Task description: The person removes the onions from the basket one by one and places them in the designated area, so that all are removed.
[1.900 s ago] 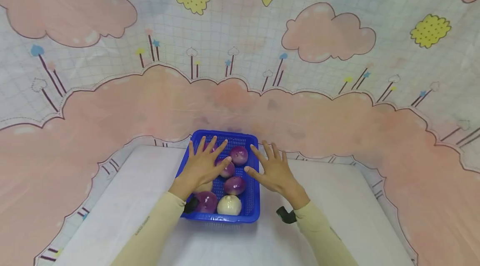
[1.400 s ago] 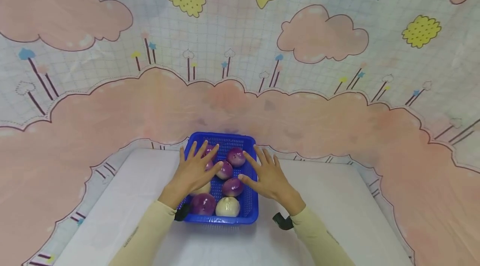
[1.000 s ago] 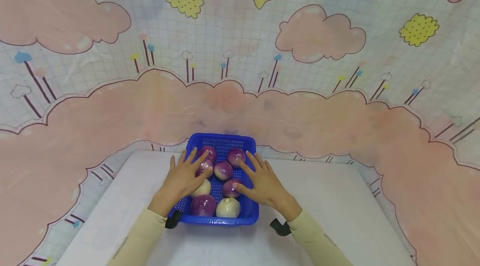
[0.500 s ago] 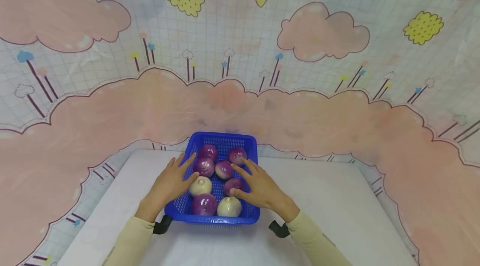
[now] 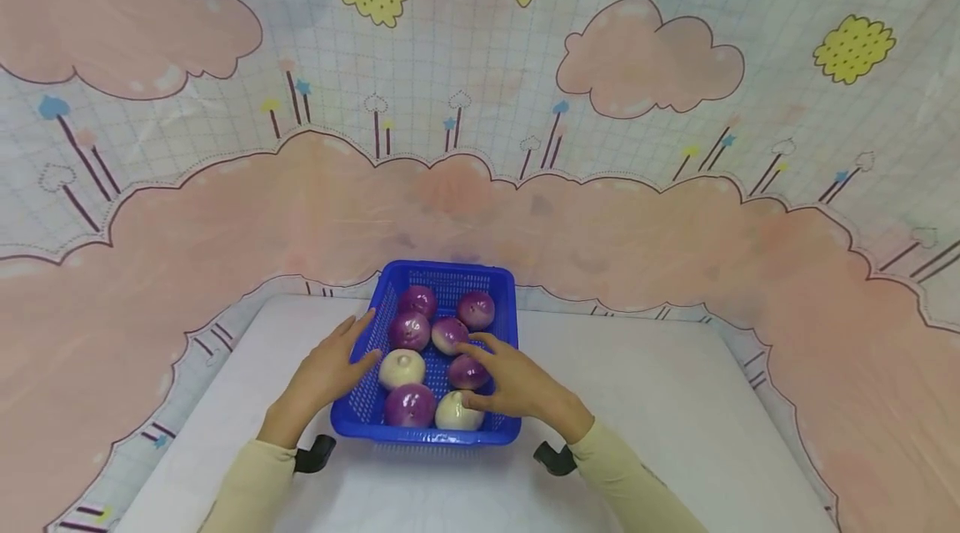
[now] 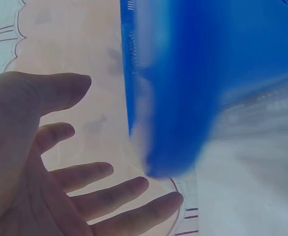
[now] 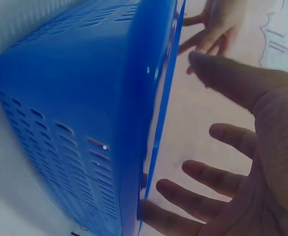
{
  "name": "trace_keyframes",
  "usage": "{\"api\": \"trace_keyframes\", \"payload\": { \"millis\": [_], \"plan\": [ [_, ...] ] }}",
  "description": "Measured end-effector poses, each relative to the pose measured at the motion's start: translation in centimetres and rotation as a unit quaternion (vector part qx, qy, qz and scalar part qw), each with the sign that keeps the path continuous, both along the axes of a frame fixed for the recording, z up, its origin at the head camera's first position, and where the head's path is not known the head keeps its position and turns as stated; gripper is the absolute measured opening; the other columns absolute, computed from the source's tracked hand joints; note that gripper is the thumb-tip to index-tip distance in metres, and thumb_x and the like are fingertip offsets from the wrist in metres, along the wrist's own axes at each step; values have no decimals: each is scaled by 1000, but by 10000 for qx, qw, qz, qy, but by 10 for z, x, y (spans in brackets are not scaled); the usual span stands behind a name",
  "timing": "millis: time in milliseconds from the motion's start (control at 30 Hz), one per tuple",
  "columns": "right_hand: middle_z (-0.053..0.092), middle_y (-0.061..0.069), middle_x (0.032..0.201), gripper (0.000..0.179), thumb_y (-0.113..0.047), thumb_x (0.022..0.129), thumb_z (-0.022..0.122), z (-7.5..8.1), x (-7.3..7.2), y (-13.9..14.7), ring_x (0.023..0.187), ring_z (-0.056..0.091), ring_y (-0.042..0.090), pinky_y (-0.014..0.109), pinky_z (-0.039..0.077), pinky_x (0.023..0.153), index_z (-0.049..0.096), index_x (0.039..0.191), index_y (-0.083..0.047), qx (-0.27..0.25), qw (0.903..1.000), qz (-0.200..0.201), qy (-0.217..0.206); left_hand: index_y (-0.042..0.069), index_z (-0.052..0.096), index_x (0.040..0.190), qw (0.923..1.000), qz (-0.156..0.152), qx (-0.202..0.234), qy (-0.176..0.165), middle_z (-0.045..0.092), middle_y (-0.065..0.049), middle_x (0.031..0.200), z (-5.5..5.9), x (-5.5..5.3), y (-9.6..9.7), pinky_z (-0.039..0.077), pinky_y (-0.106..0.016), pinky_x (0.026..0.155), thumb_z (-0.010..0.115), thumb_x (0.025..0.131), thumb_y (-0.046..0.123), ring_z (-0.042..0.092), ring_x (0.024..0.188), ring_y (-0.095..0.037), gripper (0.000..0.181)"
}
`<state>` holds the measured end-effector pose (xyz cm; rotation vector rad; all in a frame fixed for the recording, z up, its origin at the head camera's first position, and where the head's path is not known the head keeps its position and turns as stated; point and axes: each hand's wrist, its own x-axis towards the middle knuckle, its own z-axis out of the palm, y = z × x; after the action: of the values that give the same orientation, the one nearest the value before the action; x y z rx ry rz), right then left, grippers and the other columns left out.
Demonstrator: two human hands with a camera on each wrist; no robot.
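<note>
A blue plastic basket [image 5: 450, 436] with perforated walls holds several shiny round purple onions [image 5: 408, 405] and two white ones, a left white onion [image 5: 402, 369] and a front right white onion [image 5: 453, 414]. My left hand [image 5: 318, 374] hovers at the basket's left side, its fingers loosely spread near the rim and nothing in them. Over the right rim reaches my right hand [image 5: 517, 383], fingers relaxed and apart. In the head view its thumb overlaps the front right white onion. The right wrist view shows the right hand [image 7: 222, 182] with no onion in it, beside the basket's wall [image 7: 65, 98].
The basket stands on a white-covered table [image 5: 637, 408]. Behind it hangs a cloth backdrop [image 5: 480, 216] printed with clouds and stars. A black wrist mount [image 5: 315, 454] sits at the left wrist, and another black mount [image 5: 555, 459] at the right.
My left hand has drawn back leftward from above the onions to the basket's left side. My right hand has come lower and leftward, over the right rim. The onions stay in the basket.
</note>
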<state>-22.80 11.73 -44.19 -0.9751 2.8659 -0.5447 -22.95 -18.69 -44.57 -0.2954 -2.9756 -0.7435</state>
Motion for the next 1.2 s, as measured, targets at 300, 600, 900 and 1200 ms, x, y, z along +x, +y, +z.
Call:
{"api": "trace_keyframes", "payload": {
  "millis": [300, 600, 900, 1200],
  "plan": [
    [53, 6, 144, 71, -38, 84, 77, 2, 2, -6, 134, 51, 28, 48, 47, 107, 47, 146, -23, 30, 9993, 87, -376, 7, 32, 153, 9992, -30, 393, 19, 44, -31, 146, -13, 2, -10, 45, -68, 96, 60, 96, 25, 49, 127, -54, 66],
    [60, 0, 137, 61, -34, 82, 79, -3, 0, -15, 132, 54, 19, 38, 43, 112, 58, 136, -13, 128, 9971, 413, -619, 3, 30, 152, 9941, -10, 1062, -212, 45, -37, 142, -26, 0, -13, 58, -57, 79, 59, 95, 15, 63, 107, -53, 64],
    [66, 0, 129, 58, -34, 81, 80, -12, -2, -23, 119, 60, 14, 33, 48, 105, 61, 132, -16, 423, 9956, 561, -626, 7, 27, 153, 9787, 164, 1837, -901, 45, -37, 142, -39, -5, -21, 56, -58, 84, 59, 97, 18, 59, 113, -55, 66],
    [66, 0, 130, 59, -32, 80, 81, -21, -2, -27, 119, 60, 13, 34, 49, 104, 60, 134, -20, 627, 9945, 492, -686, 16, 21, 156, 9388, 405, 2953, -1727, 32, -34, 152, -52, -6, -25, 56, -55, 88, 59, 98, 29, 54, 123, -53, 71]
  ]
}}
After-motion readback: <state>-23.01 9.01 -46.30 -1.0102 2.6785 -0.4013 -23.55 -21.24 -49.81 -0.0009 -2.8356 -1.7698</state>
